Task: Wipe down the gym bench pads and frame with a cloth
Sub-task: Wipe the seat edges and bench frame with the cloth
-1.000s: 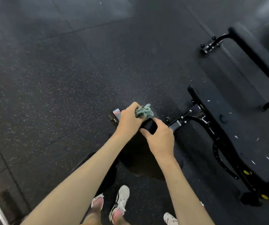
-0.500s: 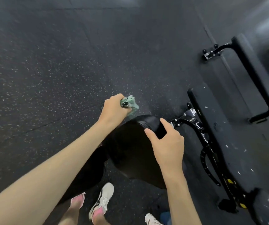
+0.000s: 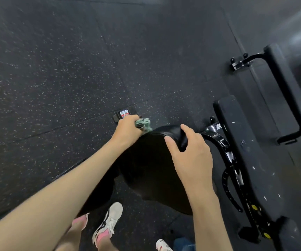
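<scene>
Grips bunched green cloth point(image 3: 144, 123) in left hand point(image 3: 128, 127) at far end of black pad point(image 3: 148, 160); hides most of cloth inside fist. Clamps right hand point(image 3: 191, 157) over same end, thumb on top, index curled over edge, other fingers out of sight. Shows frame point(image 3: 217, 138) just right of pad, dark, lower part hard to trace.

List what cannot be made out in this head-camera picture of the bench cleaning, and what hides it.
Head view.
Print on the label: too small to read.
Most of the cloth: bunched inside the left hand.
Support under the pad: hidden by pad and right hand.
Part of the farthest bench: cut off by the right edge.
</scene>
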Tool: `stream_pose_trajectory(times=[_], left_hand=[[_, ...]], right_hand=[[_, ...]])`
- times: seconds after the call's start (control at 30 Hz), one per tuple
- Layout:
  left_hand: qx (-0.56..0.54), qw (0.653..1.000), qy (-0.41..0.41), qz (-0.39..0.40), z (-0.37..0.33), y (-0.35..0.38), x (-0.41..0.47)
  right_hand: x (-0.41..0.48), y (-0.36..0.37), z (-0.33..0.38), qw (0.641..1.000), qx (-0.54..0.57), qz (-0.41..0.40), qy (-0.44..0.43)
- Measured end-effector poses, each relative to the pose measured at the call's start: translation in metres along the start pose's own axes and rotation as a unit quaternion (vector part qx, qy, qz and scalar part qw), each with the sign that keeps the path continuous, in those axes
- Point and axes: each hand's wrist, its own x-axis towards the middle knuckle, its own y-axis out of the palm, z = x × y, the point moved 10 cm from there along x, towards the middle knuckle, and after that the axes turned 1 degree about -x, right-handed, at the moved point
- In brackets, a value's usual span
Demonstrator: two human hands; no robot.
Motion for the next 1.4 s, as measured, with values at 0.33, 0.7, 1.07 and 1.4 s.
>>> stream_pose_trajectory(times=[0.33,0.7,1.07,1.4], left_hand=[[-0.173,0.982,0.072,0.028,-0.029,0.005,-0.005],[-0.035,0.999,-0.024,0.027,0.063,0.024,0.026],[-0.156,0.985,0.065,0.039,-0.003,0.021,0.011],[0.018,0.996,-0.066,0.059,0.099,0.033,0.05]], right_hand=[[0.025,0.011,0.028,0.996,-0.058,-0.008,-0.062],[0.035,0.018,0.035,0.993,-0.101,0.026,-0.06],[0.052,0.034,0.038,0.98,-0.169,0.103,-0.034],[0.055,0.044,0.042,0.964,-0.213,0.155,-0.016]])
